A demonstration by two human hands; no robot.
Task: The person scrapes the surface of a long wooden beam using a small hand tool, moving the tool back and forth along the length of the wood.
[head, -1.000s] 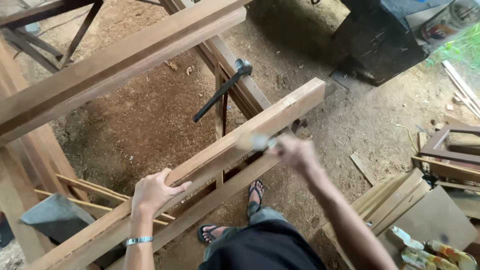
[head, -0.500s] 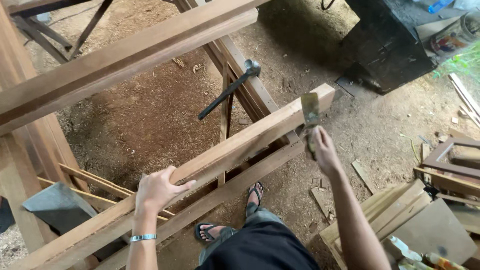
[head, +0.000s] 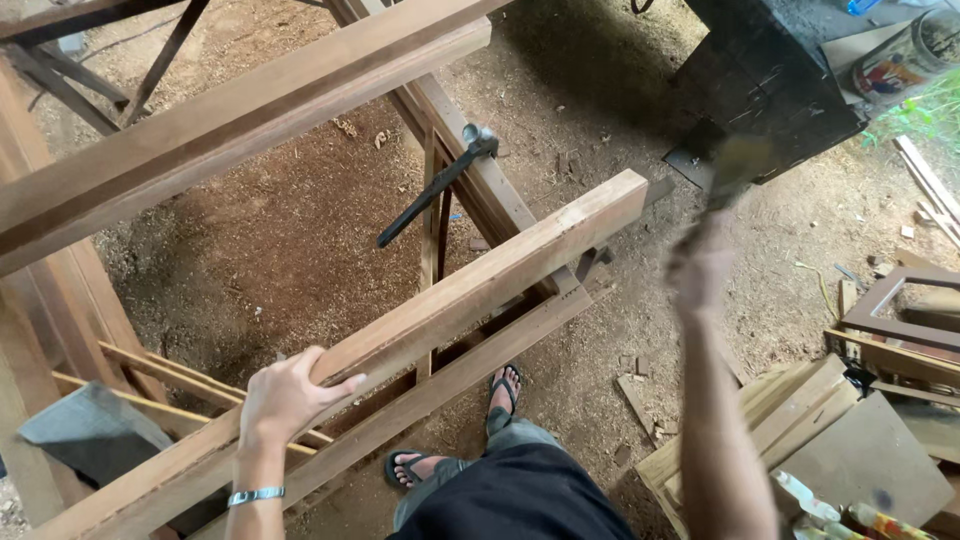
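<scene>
My left hand point(head: 290, 395) rests on the near part of a long wooden beam point(head: 480, 285) that runs diagonally up to the right, fingers curled over its top edge. My right hand point(head: 700, 268) is blurred, off to the right of the beam's far end and apart from it. It grips what looks like a flat paintbrush point(head: 735, 170), bristles pointing up. A second, lower beam point(head: 470, 375) lies alongside the first.
A black hammer point(head: 435, 190) leans on a sloping plank behind the beam. A thicker beam point(head: 250, 110) crosses the upper left. A black box point(head: 770, 80) and a tin can point(head: 895, 55) stand top right. Wood offcuts point(head: 800, 420) lie bottom right. Sawdust covers the dirt floor.
My right hand has swung the brush from the beam's far end up and out to the right. My left hand has stayed on the beam.
</scene>
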